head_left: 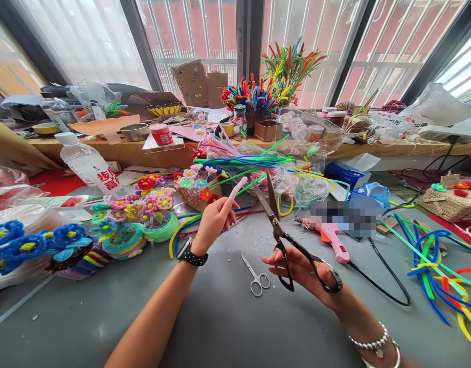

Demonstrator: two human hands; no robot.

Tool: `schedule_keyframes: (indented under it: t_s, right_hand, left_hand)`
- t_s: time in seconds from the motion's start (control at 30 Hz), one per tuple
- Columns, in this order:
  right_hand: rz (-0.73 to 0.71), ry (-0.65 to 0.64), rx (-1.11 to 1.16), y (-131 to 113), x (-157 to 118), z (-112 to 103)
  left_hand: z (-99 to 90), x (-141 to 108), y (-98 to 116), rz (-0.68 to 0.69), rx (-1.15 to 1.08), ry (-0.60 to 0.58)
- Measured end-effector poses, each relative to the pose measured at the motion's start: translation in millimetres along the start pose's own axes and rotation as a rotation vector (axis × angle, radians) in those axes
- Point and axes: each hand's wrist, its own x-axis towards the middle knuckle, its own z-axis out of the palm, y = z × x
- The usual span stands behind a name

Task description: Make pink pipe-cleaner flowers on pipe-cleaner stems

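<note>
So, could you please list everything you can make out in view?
Table: one, grey, foreground
Ledge: one, tan, behind the table
Windows: several, dark-framed, at back
Large scissors: one, black, open, centre
Small scissors: one, silver, table
Strip: one, pale pink, centre
Glue gun: one, pink, table, right of centre
Flower pots: several, multicoloured, table, left
Pipe cleaners: many, multicoloured, middle and right
Large bottle: one, clear, back left
Tissue pack: one, blue, back right
Tub: one, red, ledge
Other ledge items: many, mixed, partly hidden
Watch: one, black, left wrist
Left hand: one, bare, holding the strip
Right hand: one, bare, holding the large scissors
</note>
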Motion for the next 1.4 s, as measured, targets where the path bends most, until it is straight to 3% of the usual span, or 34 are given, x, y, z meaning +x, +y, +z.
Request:
schedule_keyframes:
  t_s: [0.27,0.57,0.7,0.77,0.9,1.03,1.2,1.4]
  right_hand:
    - [0.123,-0.047,0.136,8.6,2.6,11.9]
    - [0.182,-0.059,0.158,13.6,5.1,14.9]
    - [0.159,-0.031,0.175,11.3,4.0,14.8]
    - [0.141,-0.015,0.18,9.8,3.4,14.1]
    - [0.108,0.007,0.198,7.4,3.1,11.8]
    - [0.092,0.035,0.201,6.4,3.0,10.1]
    - [0.087,0.045,0.194,5.4,2.9,10.4]
    - [0.093,0.075,0.263,5.2,5.4,14.5]
  left_hand:
    - [3.3,-14.1,-13.2,0.107,0.139,0.198]
    - [7.0,-18.1,-9.7,0.156,0.195,0.232]
    - [11.9,-18.1,-12.3,0.157,0.094,0.14]
    - [14.2,-18.3,-11.5,0.111,-0.041,-0.001]
    - [14.0,-20.8,-3.5,-0.105,-0.368,-0.353]
    - [9.7,-23.8,2.4,-0.232,-0.496,-0.534]
    - [12.6,-24.2,1.3,-0.234,-0.473,-0.516]
    - [24.9,-24.6,-3.3,-0.125,-0.441,-0.299]
